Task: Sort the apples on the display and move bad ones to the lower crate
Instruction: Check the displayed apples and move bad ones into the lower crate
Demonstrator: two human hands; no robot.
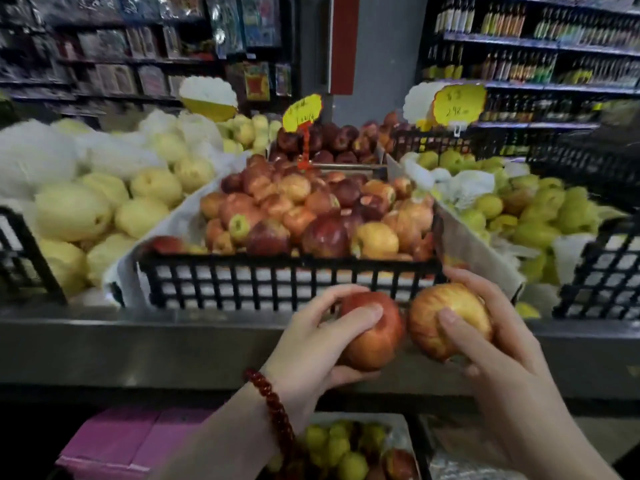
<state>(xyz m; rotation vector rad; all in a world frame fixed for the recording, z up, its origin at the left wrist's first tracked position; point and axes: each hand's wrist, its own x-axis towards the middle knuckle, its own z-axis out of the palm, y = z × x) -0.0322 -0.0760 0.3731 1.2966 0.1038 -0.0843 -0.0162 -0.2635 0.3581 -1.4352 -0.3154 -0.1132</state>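
the left hand (pixel 311 344) grips a red apple (pixel 372 332), thumb laid over its top and fingers curled beneath, a dark red bead bracelet (pixel 273 407) round the wrist. the right hand (pixel 495 344) grips a paler, yellow-streaked apple (pixel 446 320), thumb across its front and fingers wrapped round the far side. the two apples sit just beside each other, nearly touching, held in front of the metal shelf edge (pixel 138 341) and just below the front wall of the black plastic crate (pixel 277 282). that crate, at 12 o'clock from the hands, is lined with white paper and heaped with red and yellow-red apples (pixel 311 209). at 10 o'clock lies a heap of pale yellow pears (pixel 104 209), some under white foam netting (pixel 34 154). at 2 o'clock another black crate (pixel 602 271) holds green-yellow fruit (pixel 540 216). behind the main crate, further dark red apples (pixel 332 140) sit under yellow price tags (pixel 457 102). at 6 o'clock, beneath the shelf and between the forearms, the lower crate (pixel 401 424) holds small green-yellow fruit and one reddish apple (pixel 398 462) near its right side. at 8 o'clock is a pink box (pixel 138 441). bottle shelves (pixel 536 39) blur in the background.
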